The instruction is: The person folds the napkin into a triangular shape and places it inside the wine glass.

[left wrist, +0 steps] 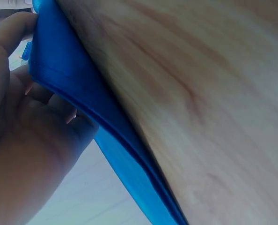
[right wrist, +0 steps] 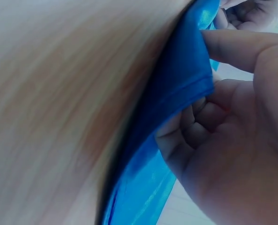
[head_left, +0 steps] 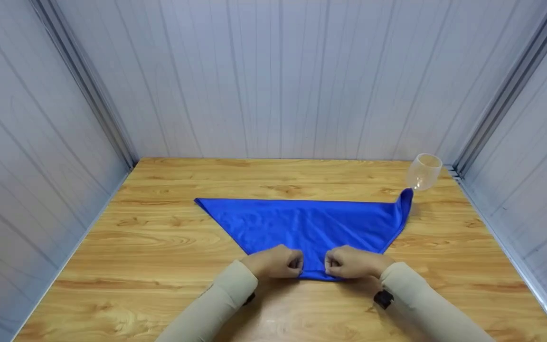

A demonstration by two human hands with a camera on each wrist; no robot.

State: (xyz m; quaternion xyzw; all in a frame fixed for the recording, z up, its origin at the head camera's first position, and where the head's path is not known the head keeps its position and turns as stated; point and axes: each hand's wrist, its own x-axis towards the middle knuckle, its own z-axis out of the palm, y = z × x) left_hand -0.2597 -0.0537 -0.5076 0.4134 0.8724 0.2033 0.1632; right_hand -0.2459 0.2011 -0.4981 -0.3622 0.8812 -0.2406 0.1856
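Note:
A blue cloth (head_left: 297, 221) lies folded on the wooden table, wide along its far side and narrow at the near edge. My left hand (head_left: 277, 261) pinches that near edge between thumb and curled fingers; the left wrist view shows the cloth's folded blue edge (left wrist: 78, 70) under the thumb. A short way to the right, my right hand (head_left: 352, 261) pinches the same edge, its thumb (right wrist: 232, 47) on the cloth in the right wrist view. The cloth's far right corner stands curled up off the table.
A clear stemless glass (head_left: 424, 172) stands at the back right of the wooden table (head_left: 159, 266), close behind the cloth's raised corner. White panel walls (head_left: 273, 80) enclose the table at the back and both sides.

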